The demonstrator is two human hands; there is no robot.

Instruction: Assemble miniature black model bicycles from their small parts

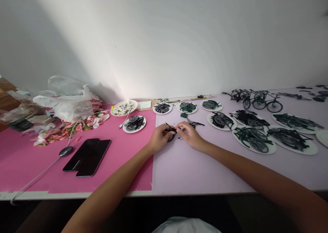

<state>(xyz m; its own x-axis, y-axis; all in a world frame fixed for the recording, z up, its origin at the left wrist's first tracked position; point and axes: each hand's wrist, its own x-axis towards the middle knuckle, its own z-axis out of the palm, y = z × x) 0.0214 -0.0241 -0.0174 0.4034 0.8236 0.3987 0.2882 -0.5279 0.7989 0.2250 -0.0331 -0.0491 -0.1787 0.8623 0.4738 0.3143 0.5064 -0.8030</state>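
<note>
Pale cloth point(186, 225) shows at the lower edge, in front of a table point(184, 175) covered in pink on the left and pale lilac on the right, where a person with bare forearms works on a small black bicycle piece point(171, 138) held just right of the seam. The left hand point(160, 138) is clamped on the piece; the right hand point(189, 134) meets it with fingertips drawn together — whether they grip a part of it cannot be told. Just beyond the right hand lie a dark-handled tool point(199, 124) and a small green block point(183, 115). A white plate point(134, 131) of black wheels and frames sits near the left hand; more plates point(311, 151) of black and green parts spread to the right, before standing model bicycles point(274, 106). At left — two dark phone-like slabs point(93, 158), a cable with a dark oval device point(66, 151), heaped pink petals point(73, 129) and a white plastic bag point(69, 105) near the wall point(164, 38).
</note>
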